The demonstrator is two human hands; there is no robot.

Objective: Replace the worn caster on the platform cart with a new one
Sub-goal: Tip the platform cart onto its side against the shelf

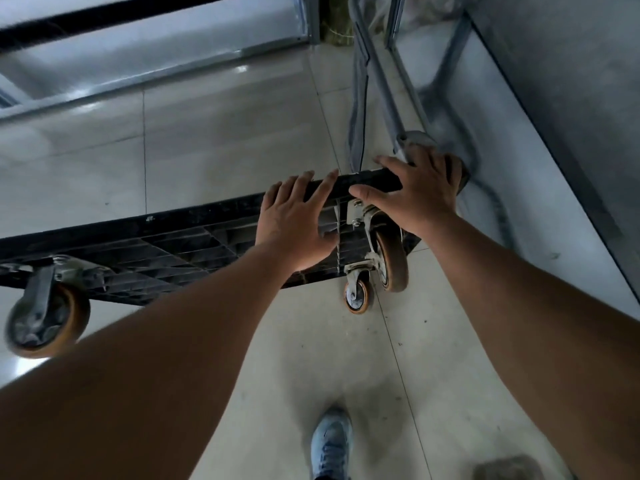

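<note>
The black platform cart (194,230) stands tipped on its side, its ribbed underside facing me. My left hand (294,220) lies flat on the underside with straight fingers reaching to the upper edge. My right hand (419,188) rests on the cart's upper right corner, fingers spread over the edge. Below my right hand a large brown, worn-looking caster (393,259) sits in its metal bracket. A smaller orange-rimmed caster (356,296) shows just beneath it. Another orange caster (46,322) hangs at the lower left. The grey cart handle (381,81) runs away along the floor.
The floor is pale tile. A grey metal wall or cabinet (561,98) stands close on the right. A metal-framed shelf or door (138,64) lies at the upper left. My blue shoe (330,445) is at the bottom centre.
</note>
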